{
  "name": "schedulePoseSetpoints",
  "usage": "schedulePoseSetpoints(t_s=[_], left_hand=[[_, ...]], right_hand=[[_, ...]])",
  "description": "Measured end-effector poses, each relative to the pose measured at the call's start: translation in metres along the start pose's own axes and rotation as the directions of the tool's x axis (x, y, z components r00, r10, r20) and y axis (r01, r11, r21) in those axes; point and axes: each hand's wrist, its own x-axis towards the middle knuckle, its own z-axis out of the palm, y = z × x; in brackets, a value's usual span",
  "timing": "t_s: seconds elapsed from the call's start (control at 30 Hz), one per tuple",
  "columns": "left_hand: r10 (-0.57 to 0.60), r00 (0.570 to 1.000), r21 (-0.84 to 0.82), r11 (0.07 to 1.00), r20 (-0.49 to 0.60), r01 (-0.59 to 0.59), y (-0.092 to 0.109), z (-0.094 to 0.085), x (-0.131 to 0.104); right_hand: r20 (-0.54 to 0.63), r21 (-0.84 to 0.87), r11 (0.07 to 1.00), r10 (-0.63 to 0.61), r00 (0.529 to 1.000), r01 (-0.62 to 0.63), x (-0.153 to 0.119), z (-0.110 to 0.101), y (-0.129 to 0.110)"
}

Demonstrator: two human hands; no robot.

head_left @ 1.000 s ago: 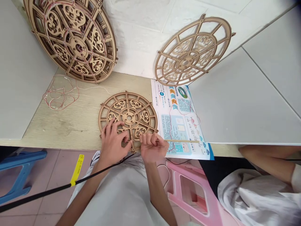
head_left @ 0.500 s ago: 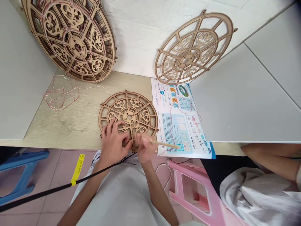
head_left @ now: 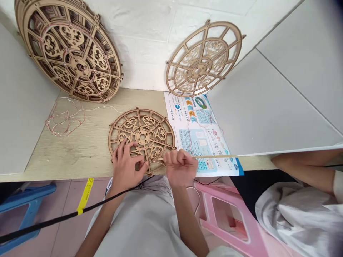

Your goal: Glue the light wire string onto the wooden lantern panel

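Note:
A round openwork wooden disc [head_left: 143, 137] lies flat near the table's front edge. On its lower left rests my left hand [head_left: 127, 162], thumb and index finger curved toward each other over the rim; whether they pinch thread there is too small to tell. Just right of the disc, my right hand [head_left: 180, 166] is closed round a thin wooden stick [head_left: 214, 156] that points right over a printed sheet [head_left: 198, 142]. A thin thread [head_left: 158, 161] runs between the disc's lower edge and my right hand.
Stacked wooden discs [head_left: 80, 67] lean at the back left, and another disc [head_left: 198, 71] leans against the wall. Tangled thread [head_left: 64, 117] lies left on the table [head_left: 93, 150]. A black cable [head_left: 107, 200] crosses below. Another person's arm [head_left: 302, 167] is at right.
My right hand has moved right, away from the disc, with the stick, and thread now shows stretched behind it. My left hand stays on the disc. The whole view has shifted slightly.

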Motion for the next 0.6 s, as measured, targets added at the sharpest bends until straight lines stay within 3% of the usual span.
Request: schedulePoseSetpoints(t_s=[0.1, 0.2, 0.3, 0.37, 0.43, 0.5, 0.6], left_hand=[[0.032, 0.999, 0.039, 0.999, -0.028, -0.031, -0.003, 0.004, 0.0], [0.049, 0.997, 0.075, 0.996, -0.056, -0.045, -0.005, 0.008, -0.001], [0.066, 0.995, 0.103, 0.993, -0.075, -0.058, -0.007, 0.008, -0.001], [0.089, 0.994, 0.115, 0.99, -0.065, -0.082, -0.009, 0.005, 0.002], [0.115, 0.993, 0.118, 0.987, -0.037, -0.11, -0.012, 0.001, 0.005], [0.129, 0.992, 0.114, 0.985, 0.005, -0.129, -0.015, -0.004, 0.009], [0.141, 0.988, 0.101, 0.984, 0.067, -0.148, -0.018, -0.011, 0.015]], right_hand=[[0.082, 0.051, 0.998, 0.025, 0.996, -0.029, -0.004, 0.007, 0.014], [0.086, 0.041, 0.999, 0.003, 0.996, -0.006, -0.005, 0.011, 0.014], [0.034, -0.21, 0.975, -0.065, 0.997, 0.071, -0.002, 0.007, -0.009], [0.013, -0.57, 0.818, -0.086, 0.996, 0.078, 0.001, -0.001, -0.03], [0.051, -0.848, 0.528, -0.01, 0.999, 0.048, 0.001, -0.013, -0.048], [0.111, -0.951, 0.303, 0.124, 0.986, 0.069, -0.004, -0.026, -0.058], [0.202, -0.973, 0.161, 0.263, 0.943, 0.164, -0.02, -0.044, -0.054]])
